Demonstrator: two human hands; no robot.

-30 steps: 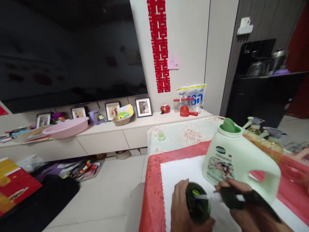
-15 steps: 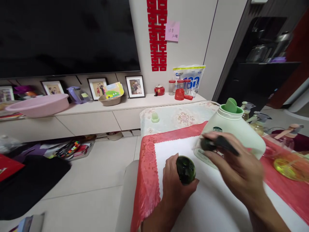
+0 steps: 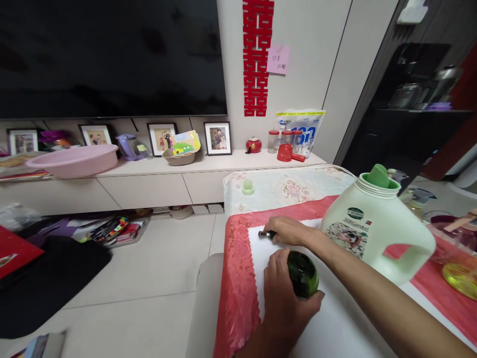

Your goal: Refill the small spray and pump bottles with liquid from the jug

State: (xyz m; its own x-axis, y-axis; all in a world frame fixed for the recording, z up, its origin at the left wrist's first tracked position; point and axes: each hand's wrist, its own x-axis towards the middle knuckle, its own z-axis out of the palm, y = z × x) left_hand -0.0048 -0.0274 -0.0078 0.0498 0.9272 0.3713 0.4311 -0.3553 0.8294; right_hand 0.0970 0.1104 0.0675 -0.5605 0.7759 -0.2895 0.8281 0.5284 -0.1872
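My left hand (image 3: 285,293) is wrapped around a dark green round bottle (image 3: 302,274), which stands over the white sheet with its top facing me. Farther forward, my right hand (image 3: 292,230) reaches across to the sheet's far left corner. Its fingers close on a black pump head (image 3: 267,234); only a narrow end pokes out on the left, and the rest is hidden. Just right of my right forearm stands a large pale green detergent jug (image 3: 380,223), uncapped, with a green pouring spout in its mouth. The jug's light green cap (image 3: 248,187) sits at the table's far left.
A white sheet (image 3: 335,318) covers a red tablecloth (image 3: 238,258). At right are a clear bottle with yellow liquid (image 3: 461,281) and pump bottles (image 3: 417,201). Behind, a low cabinet (image 3: 149,191) holds photo frames, a pink basin (image 3: 74,161) and red-lidded jars (image 3: 286,141).
My right hand has moved left and forward from in front of the jug to the sheet's far corner, carrying the black pump head. My left hand keeps its hold on the bottle. The view has shifted slightly.
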